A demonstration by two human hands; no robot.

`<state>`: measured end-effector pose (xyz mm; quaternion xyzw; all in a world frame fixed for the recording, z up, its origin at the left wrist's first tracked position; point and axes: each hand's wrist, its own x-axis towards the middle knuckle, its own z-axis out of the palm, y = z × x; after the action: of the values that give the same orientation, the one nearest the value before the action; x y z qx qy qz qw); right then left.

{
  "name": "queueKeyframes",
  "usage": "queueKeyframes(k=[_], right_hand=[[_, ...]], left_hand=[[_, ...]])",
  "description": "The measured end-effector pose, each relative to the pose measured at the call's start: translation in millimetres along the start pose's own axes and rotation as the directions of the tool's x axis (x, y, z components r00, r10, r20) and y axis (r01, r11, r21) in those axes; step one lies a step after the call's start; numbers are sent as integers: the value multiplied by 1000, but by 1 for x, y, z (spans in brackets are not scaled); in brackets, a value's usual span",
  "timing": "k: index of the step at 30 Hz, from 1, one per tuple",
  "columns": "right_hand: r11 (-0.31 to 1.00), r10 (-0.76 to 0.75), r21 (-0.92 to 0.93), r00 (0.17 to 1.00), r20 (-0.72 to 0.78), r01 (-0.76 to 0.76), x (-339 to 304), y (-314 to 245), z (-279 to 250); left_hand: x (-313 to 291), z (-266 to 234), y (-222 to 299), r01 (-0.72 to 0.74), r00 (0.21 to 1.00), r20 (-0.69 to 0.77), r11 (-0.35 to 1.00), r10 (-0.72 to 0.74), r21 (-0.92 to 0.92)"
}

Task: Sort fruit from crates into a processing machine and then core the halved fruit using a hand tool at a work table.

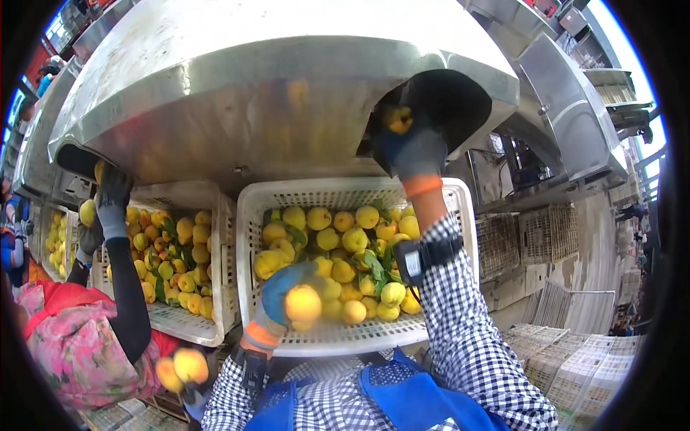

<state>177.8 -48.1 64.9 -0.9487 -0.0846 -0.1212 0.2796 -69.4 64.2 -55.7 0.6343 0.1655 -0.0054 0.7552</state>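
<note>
My left hand [275, 291], in a blue-grey glove with an orange cuff, is closed around a yellow peach [303, 303] above the near left part of a white plastic crate [248, 215]. Yellow peaches [354, 241] with some green leaves fill that crate. My right hand [417, 151], gloved the same way, reaches into the dark rounded opening [460, 108] of a steel machine. A yellow peach [397, 120] shows at its fingertips, and the fingers are partly in shadow and blurred.
The steel housing [251, 108] spans the far side above the crate. On the left, a co-worker's gloved hand [111, 201] reaches to another opening over a second peach crate [226, 251]. Two peaches [190, 366] show at lower left beside another gloved hand. Stacked crates [550, 233] stand at right.
</note>
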Motion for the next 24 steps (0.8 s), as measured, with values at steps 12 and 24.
queueKeyframes(k=[12, 24], right_hand=[[857, -410, 489, 790, 456, 162, -104, 45, -9], [671, -550, 728, 755, 357, 145, -151, 44, -9]], left_hand=[[19, 32, 24, -32, 985, -121, 565, -120, -825], [5, 58, 54, -217, 963, -204, 953, 174, -210]])
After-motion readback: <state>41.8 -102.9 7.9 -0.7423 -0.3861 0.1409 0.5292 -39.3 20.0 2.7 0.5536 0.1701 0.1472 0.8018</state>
